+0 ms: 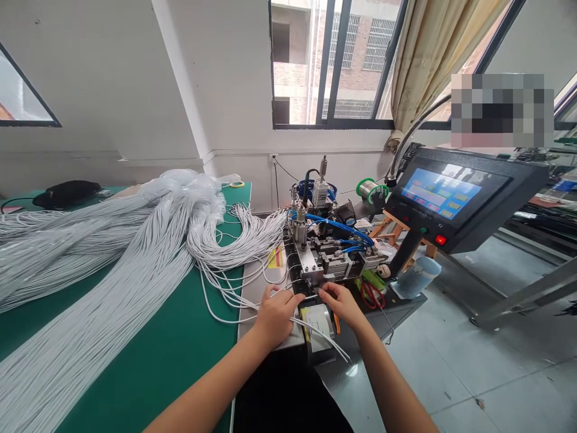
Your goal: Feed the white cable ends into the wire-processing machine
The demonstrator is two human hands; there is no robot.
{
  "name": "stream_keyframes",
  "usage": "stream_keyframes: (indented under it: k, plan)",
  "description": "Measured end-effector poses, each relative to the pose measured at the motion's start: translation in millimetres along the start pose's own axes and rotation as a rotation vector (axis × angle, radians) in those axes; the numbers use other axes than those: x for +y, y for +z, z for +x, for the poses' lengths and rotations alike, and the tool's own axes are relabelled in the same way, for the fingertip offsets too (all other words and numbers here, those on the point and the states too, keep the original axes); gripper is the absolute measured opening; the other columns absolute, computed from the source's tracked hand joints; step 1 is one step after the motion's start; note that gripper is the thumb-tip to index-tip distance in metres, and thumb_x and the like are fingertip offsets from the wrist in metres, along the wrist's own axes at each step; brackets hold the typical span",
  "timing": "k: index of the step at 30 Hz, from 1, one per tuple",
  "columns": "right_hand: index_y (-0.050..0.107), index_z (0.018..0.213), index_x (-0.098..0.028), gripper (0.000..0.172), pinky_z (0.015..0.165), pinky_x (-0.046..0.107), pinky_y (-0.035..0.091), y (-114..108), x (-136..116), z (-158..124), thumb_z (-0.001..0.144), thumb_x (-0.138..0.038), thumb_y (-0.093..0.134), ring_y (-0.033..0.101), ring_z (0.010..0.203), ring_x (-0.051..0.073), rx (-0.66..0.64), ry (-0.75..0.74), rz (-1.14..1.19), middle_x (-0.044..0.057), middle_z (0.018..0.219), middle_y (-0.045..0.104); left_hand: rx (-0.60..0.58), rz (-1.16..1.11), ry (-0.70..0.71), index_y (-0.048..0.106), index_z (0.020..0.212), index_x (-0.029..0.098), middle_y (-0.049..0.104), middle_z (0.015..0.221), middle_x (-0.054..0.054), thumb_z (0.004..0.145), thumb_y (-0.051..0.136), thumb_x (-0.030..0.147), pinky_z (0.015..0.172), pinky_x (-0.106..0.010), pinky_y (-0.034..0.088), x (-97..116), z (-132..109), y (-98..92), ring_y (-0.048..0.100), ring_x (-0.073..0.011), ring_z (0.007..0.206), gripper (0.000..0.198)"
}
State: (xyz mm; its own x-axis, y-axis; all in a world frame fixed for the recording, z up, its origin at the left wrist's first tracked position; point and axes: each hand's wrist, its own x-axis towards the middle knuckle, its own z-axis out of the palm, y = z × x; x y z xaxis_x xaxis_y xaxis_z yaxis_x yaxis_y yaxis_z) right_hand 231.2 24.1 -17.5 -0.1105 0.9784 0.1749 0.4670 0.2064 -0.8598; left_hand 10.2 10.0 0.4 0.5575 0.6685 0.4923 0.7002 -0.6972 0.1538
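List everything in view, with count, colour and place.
white cables: many, white, bundled across the table
table: one, green, left
machine: one, metal with blue hoses, centre
control panel: one, black with lit screen, right
scissors: one, red-handled, right of machine
wire spool: one, green, behind machine
cup: one, pale blue, below panel
left hand: one, closed on white cables before machine
right hand: one, fingers at machine's front

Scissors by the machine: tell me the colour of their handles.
Red; the scissors show best in the head view, beside the right hand.
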Motion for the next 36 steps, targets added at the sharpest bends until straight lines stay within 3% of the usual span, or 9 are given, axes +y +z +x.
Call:
stream_keyframes:
  k: [7, 12, 20, 26, 30, 32, 33, 35, 36]
  plan:
    - [0.051, 0.068, -0.018, 0.028, 0.059, 0.024, 0.037, 4, 2, 1, 0.085, -0.041, 0.049, 0.046, 0.062, 0.013, 0.009, -0.030, 0.017, -0.003, 0.063, 0.049, -0.013, 0.021, -0.036, 0.061, 0.112, 0.028, 0.063, 0.084, -0.002, 0.076, 0.047, 0.006, 0.089, -0.040, 0.030, -1, 1, 2.1, 0.057, -0.0186, 0.081, 0.044]
    - [0.049, 0.068, -0.019, 0.029, 0.058, 0.024, 0.036, 9, 6, 2, 0.084, -0.043, 0.049, 0.044, 0.062, 0.014, 0.012, -0.015, 0.119, -0.002, 0.064, 0.048, -0.035, 0.017, -0.050, 0.062, 0.111, 0.030, 0.061, 0.084, -0.001, 0.074, 0.050, 0.007, 0.090, -0.041, 0.029, -1, 2, 3.8, 0.057, -0.0180, 0.082, 0.044]
    - [0.043, 0.061, -0.021, 0.038, 0.049, 0.023, 0.026, 16, 6, 4, 0.074, -0.055, 0.054, 0.032, 0.049, 0.010, -0.050, 0.165, 0.395, -0.006, 0.052, 0.037, -0.042, 0.004, -0.065, 0.063, 0.110, 0.029, 0.063, 0.100, -0.003, 0.077, 0.053, 0.010, 0.090, -0.041, 0.031, 0, 4, 3.0, 0.056, -0.0204, 0.093, 0.040]
    - [0.041, 0.060, -0.021, 0.042, 0.047, 0.023, 0.026, 24, 16, 3, 0.071, -0.059, 0.054, 0.031, 0.048, 0.011, -0.016, 0.232, 0.478, -0.006, 0.053, 0.035, 0.053, 0.066, -0.052, 0.064, 0.098, 0.024, 0.065, 0.106, -0.005, 0.074, 0.054, 0.010, 0.100, -0.050, 0.022, 5, -2, 6.9, 0.054, -0.0245, 0.104, 0.030]
    - [0.049, 0.065, -0.020, 0.036, 0.056, 0.028, 0.037, 21, 8, -10, 0.082, -0.052, 0.050, 0.046, 0.058, 0.016, 0.178, 0.109, 0.204, 0.001, 0.061, 0.050, 0.084, 0.011, -0.122, 0.065, 0.094, 0.025, 0.067, 0.099, -0.002, 0.072, 0.049, 0.008, 0.101, -0.052, 0.020, 8, -3, 0.2, 0.055, -0.0238, 0.102, 0.032]
    - [0.057, 0.082, -0.019, 0.025, 0.066, 0.031, 0.042, 16, -7, -21, 0.088, -0.042, 0.047, 0.053, 0.069, 0.020, 0.322, 0.035, -0.010, 0.005, 0.076, 0.061, 0.052, -0.044, -0.178, 0.066, 0.093, 0.026, 0.067, 0.097, -0.002, 0.070, 0.046, 0.006, 0.099, -0.052, 0.022, 8, -2, -6.1, 0.055, -0.0236, 0.100, 0.037]
    - [0.059, 0.087, -0.020, 0.020, 0.071, 0.033, 0.043, 14, -17, -27, 0.089, -0.036, 0.048, 0.055, 0.074, 0.021, 0.332, -0.036, -0.102, 0.007, 0.081, 0.062, 0.023, -0.071, -0.207, 0.067, 0.093, 0.026, 0.067, 0.098, -0.002, 0.070, 0.044, 0.006, 0.098, -0.052, 0.024, 8, -1, -9.0, 0.055, -0.0235, 0.099, 0.038]
    - [0.062, 0.098, -0.022, 0.016, 0.076, 0.035, 0.044, 12, -38, -36, 0.087, -0.026, 0.053, 0.055, 0.083, 0.023, 0.178, -0.243, -0.247, 0.007, 0.088, 0.063, -0.021, -0.112, -0.257, 0.068, 0.092, 0.027, 0.066, 0.098, -0.002, 0.074, 0.041, 0.007, 0.095, -0.051, 0.027, 7, 0, -12.3, 0.055, -0.0231, 0.097, 0.039]
    - [0.061, 0.108, -0.025, 0.024, 0.078, 0.035, 0.044, 12, -47, -40, 0.085, -0.023, 0.056, 0.055, 0.087, 0.023, 0.071, -0.323, -0.284, 0.006, 0.093, 0.064, -0.043, -0.122, -0.269, 0.068, 0.093, 0.028, 0.066, 0.098, -0.003, 0.075, 0.040, 0.008, 0.094, -0.050, 0.029, 6, 1, -12.4, 0.054, -0.0230, 0.097, 0.039]
